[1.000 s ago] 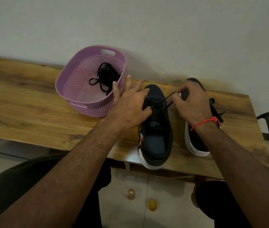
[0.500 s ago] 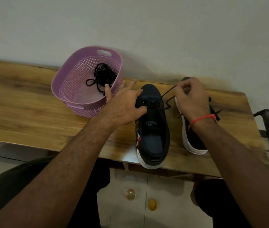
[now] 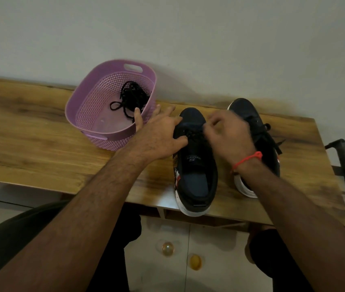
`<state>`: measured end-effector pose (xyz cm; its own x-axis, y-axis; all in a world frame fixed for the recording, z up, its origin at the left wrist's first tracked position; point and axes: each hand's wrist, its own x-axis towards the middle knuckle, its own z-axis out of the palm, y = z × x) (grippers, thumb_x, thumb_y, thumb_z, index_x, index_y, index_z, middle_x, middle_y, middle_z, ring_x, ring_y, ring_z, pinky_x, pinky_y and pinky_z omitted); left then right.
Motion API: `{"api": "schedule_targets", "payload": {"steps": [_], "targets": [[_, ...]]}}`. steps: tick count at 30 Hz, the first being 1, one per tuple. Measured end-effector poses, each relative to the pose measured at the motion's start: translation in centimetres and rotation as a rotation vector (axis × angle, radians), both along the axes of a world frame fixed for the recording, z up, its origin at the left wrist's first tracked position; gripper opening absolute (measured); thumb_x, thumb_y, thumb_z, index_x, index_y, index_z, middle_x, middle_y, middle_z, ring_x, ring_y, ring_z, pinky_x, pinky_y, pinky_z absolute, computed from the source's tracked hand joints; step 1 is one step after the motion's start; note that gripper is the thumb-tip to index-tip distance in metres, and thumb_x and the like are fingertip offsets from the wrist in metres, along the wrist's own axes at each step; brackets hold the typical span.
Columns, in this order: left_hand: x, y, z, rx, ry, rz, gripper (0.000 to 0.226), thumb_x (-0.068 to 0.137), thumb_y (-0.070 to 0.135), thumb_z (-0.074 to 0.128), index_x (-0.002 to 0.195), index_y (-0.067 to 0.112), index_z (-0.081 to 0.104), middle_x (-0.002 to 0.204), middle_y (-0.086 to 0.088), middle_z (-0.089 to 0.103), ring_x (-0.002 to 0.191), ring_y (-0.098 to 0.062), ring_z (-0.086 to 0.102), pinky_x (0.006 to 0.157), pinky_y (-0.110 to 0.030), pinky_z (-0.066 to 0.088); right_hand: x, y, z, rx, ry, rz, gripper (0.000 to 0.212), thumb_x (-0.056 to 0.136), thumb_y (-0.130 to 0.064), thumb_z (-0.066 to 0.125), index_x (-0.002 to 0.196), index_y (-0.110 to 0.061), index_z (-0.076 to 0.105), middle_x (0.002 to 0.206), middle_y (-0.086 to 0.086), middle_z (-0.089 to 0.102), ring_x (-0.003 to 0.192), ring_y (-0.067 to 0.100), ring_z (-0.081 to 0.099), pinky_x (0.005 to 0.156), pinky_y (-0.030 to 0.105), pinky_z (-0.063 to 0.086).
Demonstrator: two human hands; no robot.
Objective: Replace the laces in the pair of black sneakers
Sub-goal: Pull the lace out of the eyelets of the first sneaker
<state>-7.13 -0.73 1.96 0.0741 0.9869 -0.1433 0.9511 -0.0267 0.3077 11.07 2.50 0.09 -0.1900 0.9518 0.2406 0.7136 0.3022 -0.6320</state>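
Black sneaker steadied by the spread-fingered left hand.
Right hand, blurred, seemingly pinched its lace; grip unclear.

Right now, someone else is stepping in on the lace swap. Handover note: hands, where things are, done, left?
Left hand: fingers spread, pressing on the left black sneaker with white sole to steady it, no grip on anything.
Right hand: blurred, at that sneaker's lace near the toe eyelets; grip on the lace cannot be confirmed.
Right black sneaker: beside it on the wooden table, lace ends loose.
Purple perforated plastic basket: left of the shoes, with a bundle of black laces inside.
Done: neither sneaker unlaced yet.
Left: unlace both, thread laces from the basket.
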Motion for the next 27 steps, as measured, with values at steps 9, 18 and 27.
{"api": "schedule_targets", "payload": {"steps": [9, 18, 27], "targets": [[0.0, 0.0, -0.1, -0.013, -0.007, -0.001, 0.057, 0.094, 0.046, 0.058, 0.148, 0.031, 0.048, 0.168, 0.001, 0.016, 0.156, -0.025, 0.002, 0.114, -0.069, -0.016, 0.5, 0.2, -0.1, -0.088, -0.273, 0.162, 0.037, 0.089, -0.039, 0.068, 0.123, -0.029, 0.063, 0.154, 0.004, 0.037, 0.146, 0.029, 0.020, 0.117, 0.052, 0.020], [-0.1, -0.1, 0.0, -0.029, -0.010, -0.002, 0.057, 0.095, 0.045, 0.058, 0.148, 0.030, 0.047, 0.168, 0.001, 0.015, 0.156, -0.026, 0.001, 0.114, -0.069, -0.016, 0.0, 0.6, -0.2, 0.091, -0.118, 0.060, 0.013, 0.091, -0.031, 0.057, 0.089, -0.020, 0.064, 0.107, -0.001, 0.062, 0.104, 0.022, 0.054, 0.090, 0.032, 0.042], [1.5, -0.7, -0.7, 0.107, -0.053, 0.037, 0.055, 0.092, 0.039, 0.059, 0.146, 0.035, 0.048, 0.166, -0.001, 0.021, 0.156, -0.027, -0.008, 0.112, -0.066, -0.021, 2.1, 1.3, 0.5, -0.226, -0.245, 0.141, 0.079, 0.080, -0.072, 0.052, 0.144, -0.027, 0.044, 0.148, 0.006, 0.044, 0.141, 0.030, 0.032, 0.116, 0.053, 0.028]]}}
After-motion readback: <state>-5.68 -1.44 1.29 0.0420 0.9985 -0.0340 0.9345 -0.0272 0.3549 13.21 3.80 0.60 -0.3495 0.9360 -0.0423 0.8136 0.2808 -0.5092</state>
